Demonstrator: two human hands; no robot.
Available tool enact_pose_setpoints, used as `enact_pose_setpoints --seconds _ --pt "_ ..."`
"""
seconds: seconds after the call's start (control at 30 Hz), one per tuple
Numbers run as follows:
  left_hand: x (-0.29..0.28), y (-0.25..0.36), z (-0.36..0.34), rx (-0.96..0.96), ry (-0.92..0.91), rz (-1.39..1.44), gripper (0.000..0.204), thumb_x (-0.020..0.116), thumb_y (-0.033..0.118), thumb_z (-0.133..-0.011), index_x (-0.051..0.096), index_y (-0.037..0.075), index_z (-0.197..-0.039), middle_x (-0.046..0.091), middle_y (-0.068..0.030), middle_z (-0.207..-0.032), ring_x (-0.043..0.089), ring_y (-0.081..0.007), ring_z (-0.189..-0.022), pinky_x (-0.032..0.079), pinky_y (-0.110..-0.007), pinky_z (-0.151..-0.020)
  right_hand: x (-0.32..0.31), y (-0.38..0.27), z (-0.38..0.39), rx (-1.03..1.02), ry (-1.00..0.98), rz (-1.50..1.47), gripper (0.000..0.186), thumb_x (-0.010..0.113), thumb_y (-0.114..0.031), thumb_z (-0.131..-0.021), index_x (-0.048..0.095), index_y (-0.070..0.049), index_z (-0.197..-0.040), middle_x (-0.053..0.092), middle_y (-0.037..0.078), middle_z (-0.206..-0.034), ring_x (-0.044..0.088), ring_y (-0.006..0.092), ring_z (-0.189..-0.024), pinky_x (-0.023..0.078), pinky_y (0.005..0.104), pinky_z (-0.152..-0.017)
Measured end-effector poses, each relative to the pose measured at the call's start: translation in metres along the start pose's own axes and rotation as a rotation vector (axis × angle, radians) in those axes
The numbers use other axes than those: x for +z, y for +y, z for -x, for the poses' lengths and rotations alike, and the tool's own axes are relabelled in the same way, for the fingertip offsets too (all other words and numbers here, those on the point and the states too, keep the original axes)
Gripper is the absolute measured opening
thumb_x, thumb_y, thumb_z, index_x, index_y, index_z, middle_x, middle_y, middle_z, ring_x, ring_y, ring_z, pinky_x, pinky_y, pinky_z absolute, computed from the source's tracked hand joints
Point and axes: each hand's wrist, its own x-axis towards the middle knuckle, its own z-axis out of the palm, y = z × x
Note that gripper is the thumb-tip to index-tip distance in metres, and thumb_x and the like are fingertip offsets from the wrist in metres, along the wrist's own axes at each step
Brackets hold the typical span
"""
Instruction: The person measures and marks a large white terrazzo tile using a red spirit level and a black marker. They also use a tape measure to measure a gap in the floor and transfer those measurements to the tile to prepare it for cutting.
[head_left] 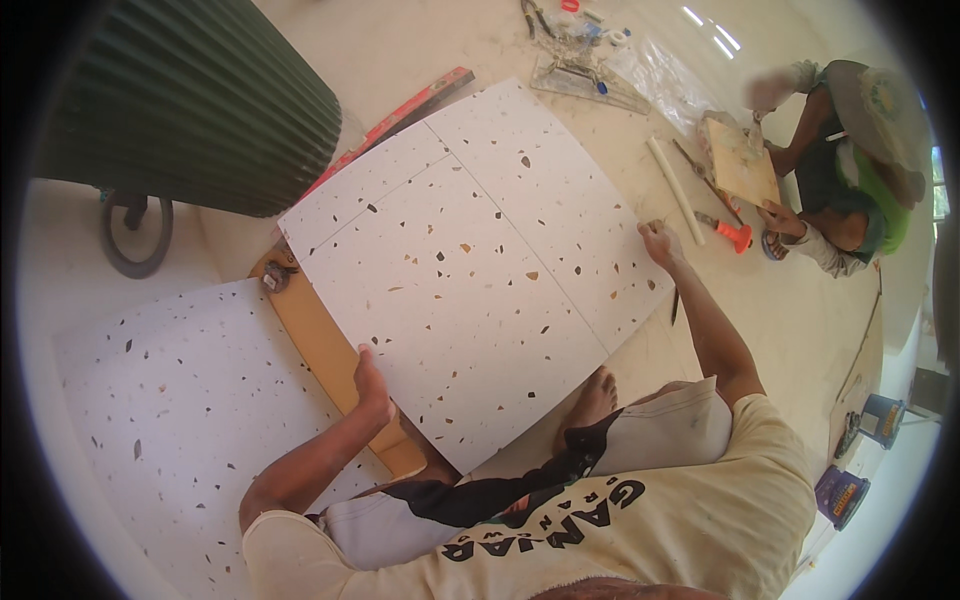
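Observation:
A large white terrazzo-look tile with brown, grey and black chips lies tilted across the middle, in front of me. Thin drawn lines run over its face, one long and one shorter that meets it near the far edge. My left hand grips its left edge, thumb along the rim, the other fingers mostly hidden. At the right edge, my right hand is closed round the tile near its corner. A tan board sticks out from under the tile's left side. My bare foot shows beside its near edge.
A second speckled tile lies at lower left. A dark green ribbed container stands far left, beside a red level. An orange-handled tool and pale strip lie right. A co-worker there holds a wooden board.

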Motion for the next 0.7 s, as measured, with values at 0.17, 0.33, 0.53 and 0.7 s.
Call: enact_pose_setpoints --seconds 0.17,0.33,0.53,0.7 --pt "-0.003 0.005 -0.003 0.037 -0.047 0.098 0.060 0.026 0.048 -0.106 0.046 0.000 -0.137 0.056 -0.0157 -0.134 0.059 -0.0287 -0.120 0.047 -0.044 -0.105 0.005 -0.001 -0.001 -0.001 -0.005 -0.007 0.055 0.050 -0.045 -0.092 0.063 0.002 -0.118 0.063 0.028 -0.119 0.057 0.0428 -0.117 0.044 0.0464 -0.099" --pt "0.006 0.016 0.008 -0.004 -0.042 0.085 0.060 0.025 0.048 -0.107 0.046 -0.001 -0.136 0.057 -0.0163 -0.131 0.061 -0.0291 -0.118 0.050 -0.045 -0.102 0.005 0.012 -0.007 -0.051 -0.052 0.011 0.055 0.048 -0.044 -0.095 0.063 0.002 -0.122 0.062 0.027 -0.123 0.057 0.0416 -0.120 0.044 0.0459 -0.100" --pt "0.000 0.036 0.023 0.030 -0.007 -0.025 0.060 0.025 0.047 -0.107 0.046 -0.001 -0.135 0.058 -0.0154 -0.128 0.062 -0.0272 -0.116 0.051 -0.044 -0.101 0.026 0.013 -0.005 0.060 -0.104 -0.357 0.054 0.050 -0.040 -0.093 0.062 0.001 -0.125 0.065 0.020 -0.120 0.060 0.0326 -0.114 0.044 0.0396 -0.100" --pt "0.007 0.053 0.032 -0.023 -0.059 0.007 0.060 0.023 0.048 -0.107 0.043 0.002 -0.140 0.056 -0.0151 -0.134 0.058 -0.0296 -0.122 0.047 -0.046 -0.106 0.021 0.029 -0.023 0.058 -0.146 -0.581 0.046 0.052 -0.035 -0.091 0.064 0.002 -0.117 0.067 0.015 -0.111 0.060 0.0261 -0.105 0.044 0.0370 -0.095"
